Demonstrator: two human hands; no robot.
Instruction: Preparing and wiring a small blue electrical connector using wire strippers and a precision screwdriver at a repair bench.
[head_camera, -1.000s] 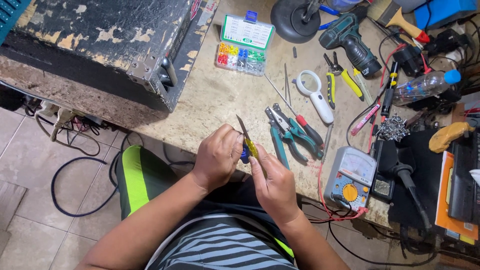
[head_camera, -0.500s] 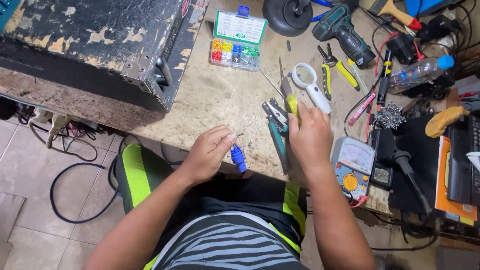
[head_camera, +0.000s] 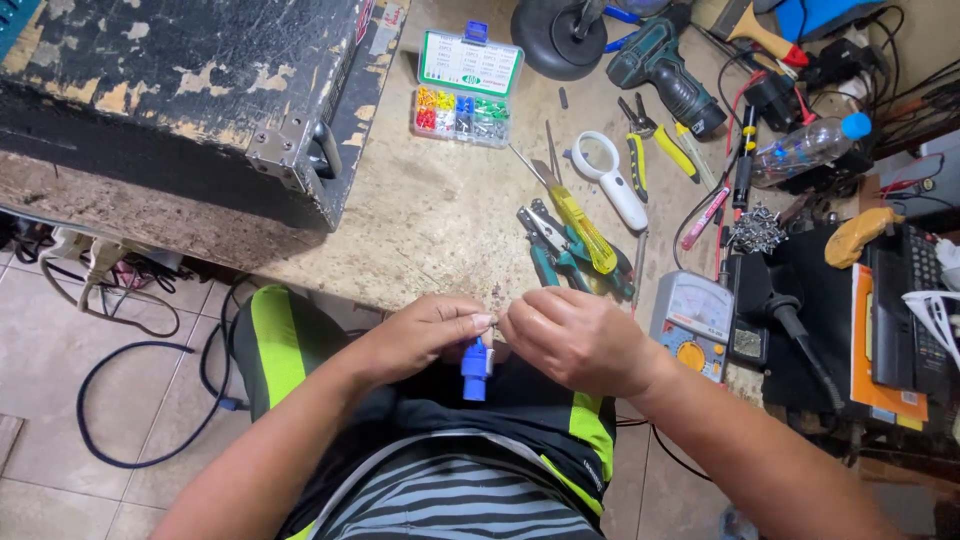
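Left hand (head_camera: 425, 335) curled around a small blue plug connector (head_camera: 476, 366), thumb and fingertips pinching its upper end, its body hanging down below the knuckles. Right hand (head_camera: 572, 338) closed loosely and pressed up against the same connector from the other side, fingers bent inward at its top (whether gripping it or only touching cannot be told, since the fingertips are hidden). Both held just off the near edge of a worn, speckled stone workbench (head_camera: 430, 215), above a lap in black clothing with bright green stripes.

Just beyond the right hand, on the bench: a yellow-handled screwdriver (head_camera: 585, 228) lying across teal-handled pliers (head_camera: 560, 258). Beside the right wrist, an analogue multimeter (head_camera: 692, 322) with an orange dial. Farther out past the right hand, a white magnifying glass (head_camera: 612, 178), yellow-handled cutters (head_camera: 650, 150), a dark green cordless drill (head_camera: 665, 78) and a clear plastic bottle (head_camera: 805, 148) with a blue cap. Straight ahead of both hands, well apart, a clear compartment box (head_camera: 465, 90) of coloured terminals with a green lid.

Beyond the left hand, a big battered black case (head_camera: 180, 90) with peeling paint and metal corners, taking up that end of the bench. Below and outside the left forearm, pale floor tiles (head_camera: 60, 400) with a black cable (head_camera: 150, 400) looping across them.
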